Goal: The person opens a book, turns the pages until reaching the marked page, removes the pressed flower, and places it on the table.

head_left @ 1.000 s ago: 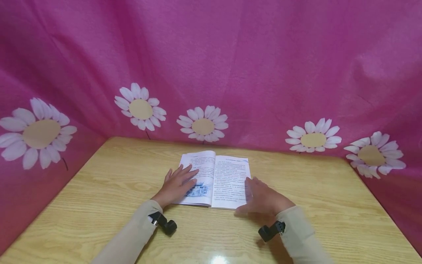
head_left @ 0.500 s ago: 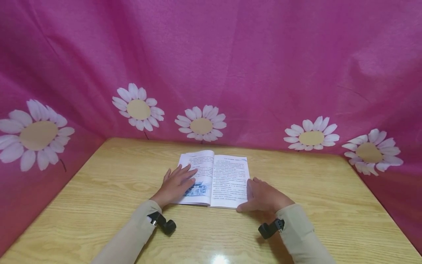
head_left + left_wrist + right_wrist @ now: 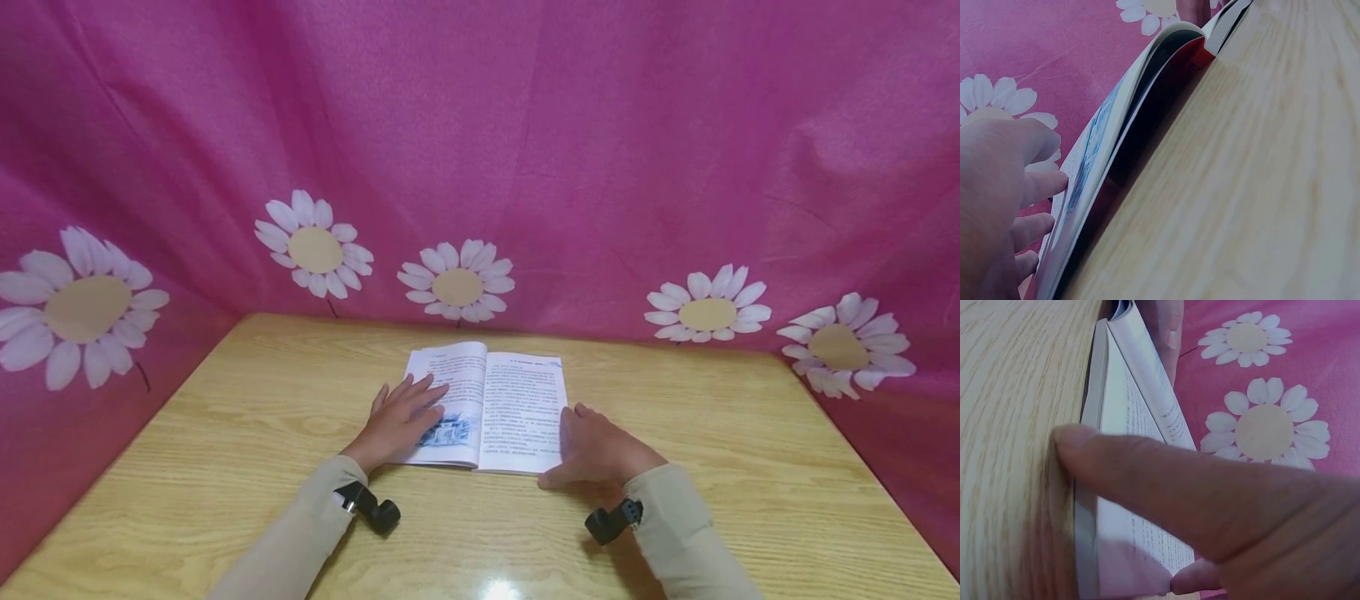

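Observation:
An open book (image 3: pixel 521 408) lies on the wooden table, with printed text on both pages and a blue building picture at the lower left. My left hand (image 3: pixel 397 421) rests on the left page with its fingers spread. In the left wrist view, its fingertips touch that page, which bulges up towards the spine. At the book's lower right corner is my right hand (image 3: pixel 600 446). Its straight thumb (image 3: pixel 1141 469) extends along the front edge in the right wrist view, while a fingertip (image 3: pixel 1197 576) touches the page's outer edge. The other right fingers are mostly hidden.
The pale wooden table (image 3: pixel 225 467) surrounds the book. Behind and at both sides hangs a pink cloth (image 3: pixel 570 167) printed with white daisies. A black wrist camera (image 3: pixel 371 508) sits on the left sleeve, another camera (image 3: pixel 615 521) on the right.
My right hand has settled against the book's right edge, its thumb moving slightly to the right. My left hand stays on the left page. The view has shifted slightly.

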`<state>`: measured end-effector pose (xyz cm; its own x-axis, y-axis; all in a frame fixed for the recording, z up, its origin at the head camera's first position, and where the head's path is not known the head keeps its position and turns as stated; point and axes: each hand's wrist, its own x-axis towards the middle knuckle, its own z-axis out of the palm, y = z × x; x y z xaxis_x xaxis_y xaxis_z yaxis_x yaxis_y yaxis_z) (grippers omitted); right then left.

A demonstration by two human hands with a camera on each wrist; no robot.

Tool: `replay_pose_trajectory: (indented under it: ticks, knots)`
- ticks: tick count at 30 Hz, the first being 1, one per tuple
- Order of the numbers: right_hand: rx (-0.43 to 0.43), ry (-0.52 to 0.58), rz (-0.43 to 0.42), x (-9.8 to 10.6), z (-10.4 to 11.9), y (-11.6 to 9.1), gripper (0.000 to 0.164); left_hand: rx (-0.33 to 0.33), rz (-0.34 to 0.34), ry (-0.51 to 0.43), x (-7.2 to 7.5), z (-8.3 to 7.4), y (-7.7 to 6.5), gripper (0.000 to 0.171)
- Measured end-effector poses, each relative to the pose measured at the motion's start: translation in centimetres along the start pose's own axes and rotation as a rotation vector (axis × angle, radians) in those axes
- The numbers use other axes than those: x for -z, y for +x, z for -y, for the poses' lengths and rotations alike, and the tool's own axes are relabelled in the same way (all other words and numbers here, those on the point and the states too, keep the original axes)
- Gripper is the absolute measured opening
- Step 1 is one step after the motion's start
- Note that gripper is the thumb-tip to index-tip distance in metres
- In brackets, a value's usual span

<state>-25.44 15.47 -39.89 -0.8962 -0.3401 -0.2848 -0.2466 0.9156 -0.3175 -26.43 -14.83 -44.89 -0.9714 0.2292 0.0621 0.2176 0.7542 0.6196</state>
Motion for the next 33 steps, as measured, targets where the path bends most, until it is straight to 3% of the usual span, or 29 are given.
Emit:
replay_pose_trajectory:
  ticks: [7, 9, 13, 15, 17, 20, 26, 33]
  knots:
    - [0.020, -0.011, -0.003, 0.1, 0.1, 0.0, 0.100, -0.007, -0.005, -0.003, 0.0, 0.0, -0.1, 0.046]
    - [0.018, 0.040, -0.004, 0.2, 0.0, -0.2, 0.098, -0.009, -0.004, -0.002, -0.1, 0.1, -0.1, 0.046]
    - [0.025, 0.163, -0.041, 0.4, -0.1, -0.4, 0.078, -0.010, -0.002, -0.002, -0.1, 0.1, -0.1, 0.046]
    - [0.024, 0.202, -0.086, 0.5, 0.1, -0.4, 0.078, -0.010, -0.003, -0.005, -0.1, 0.1, -0.1, 0.046]
    - [0.008, 0.212, -0.135, 0.5, 0.5, -0.5, 0.089, -0.013, -0.004, -0.010, 0.0, 0.1, -0.1, 0.046]
    - [-0.062, 0.122, -0.221, 0.2, 1.2, -0.5, 0.100, -0.016, -0.009, -0.015, -0.1, 0.1, 0.0, 0.046]
    - [-0.183, -0.072, -0.341, -0.2, 2.9, -1.0, 0.084, -0.015, -0.015, -0.010, -0.1, 0.1, 0.0, 0.046]
    - [-0.177, -0.101, -0.270, -0.7, 4.0, -1.1, 0.063, -0.011, -0.019, -0.007, 0.0, -0.1, 0.0, 0.046]
